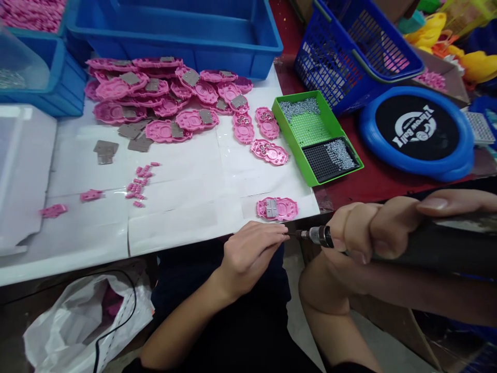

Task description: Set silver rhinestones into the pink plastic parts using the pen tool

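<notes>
So over on the far left there were two little pink pieces [91,195] on the white tabletop [182,207], with a white plastic bag [85,321] below in the lower left. A bit further over came a few loose grey plates [105,151] and a scatter of tiny pink pegs [137,182]. Upper left of centre, a heap of pink shells [120,85] sat in front of a blue bin [217,54], plenty of them with grey plates on.

The left hand [250,251] was just below centre, fingers nearly straight and bunched at the tips; couldn't tell if they were pinching anything. Right above it, one pink shell [287,209] lay near the table edge, grey piece [272,209] on its left half. Up from that was a green tray [312,129] of screws.

Right of centre, the right hand [375,228] had its fingers curled firmly around a dark power screwdriver [320,236], its tip pointing at the left fingertips. A blue disc [417,132] sat upper right.
</notes>
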The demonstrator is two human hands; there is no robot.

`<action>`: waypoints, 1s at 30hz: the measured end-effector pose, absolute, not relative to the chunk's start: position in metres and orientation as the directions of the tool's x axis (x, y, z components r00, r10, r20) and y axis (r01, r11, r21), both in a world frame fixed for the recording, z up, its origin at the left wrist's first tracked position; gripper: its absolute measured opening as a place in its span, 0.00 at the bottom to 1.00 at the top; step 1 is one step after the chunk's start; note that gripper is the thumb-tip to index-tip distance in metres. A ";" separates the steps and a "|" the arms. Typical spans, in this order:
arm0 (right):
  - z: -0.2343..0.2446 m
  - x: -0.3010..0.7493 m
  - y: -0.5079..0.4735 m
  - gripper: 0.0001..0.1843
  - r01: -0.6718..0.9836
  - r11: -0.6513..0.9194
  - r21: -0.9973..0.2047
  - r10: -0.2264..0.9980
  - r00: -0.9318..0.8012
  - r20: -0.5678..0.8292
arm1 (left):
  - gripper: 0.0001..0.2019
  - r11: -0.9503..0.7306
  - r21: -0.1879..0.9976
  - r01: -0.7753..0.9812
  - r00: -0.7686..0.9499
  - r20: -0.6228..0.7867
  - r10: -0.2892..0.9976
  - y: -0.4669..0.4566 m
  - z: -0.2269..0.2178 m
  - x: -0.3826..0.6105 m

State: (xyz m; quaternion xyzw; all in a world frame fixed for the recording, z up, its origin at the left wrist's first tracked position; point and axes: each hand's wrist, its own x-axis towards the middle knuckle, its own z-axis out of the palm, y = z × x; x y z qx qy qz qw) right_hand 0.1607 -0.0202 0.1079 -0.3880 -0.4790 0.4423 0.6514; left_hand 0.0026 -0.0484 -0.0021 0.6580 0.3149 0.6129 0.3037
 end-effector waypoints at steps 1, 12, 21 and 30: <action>0.107 0.158 -0.019 0.12 -0.178 0.369 -0.912 0.925 0.163 0.343 | 0.15 -0.617 0.786 0.035 0.051 0.615 0.787 -0.048 -0.003 0.003; 0.103 0.157 -0.017 0.09 -0.185 0.413 -0.892 0.908 0.164 0.386 | 0.08 -0.488 0.861 -0.142 0.069 0.501 0.863 -0.038 -0.012 0.002; 0.073 0.154 0.002 0.16 -0.262 0.464 -0.846 0.882 0.225 0.414 | 0.06 -0.688 0.623 0.372 0.335 0.602 0.725 -0.013 -0.009 -0.020; 0.062 0.146 0.010 0.21 -0.238 0.382 -0.893 0.909 0.272 0.316 | 0.05 -0.598 0.718 0.356 0.360 0.484 0.797 -0.011 -0.007 -0.017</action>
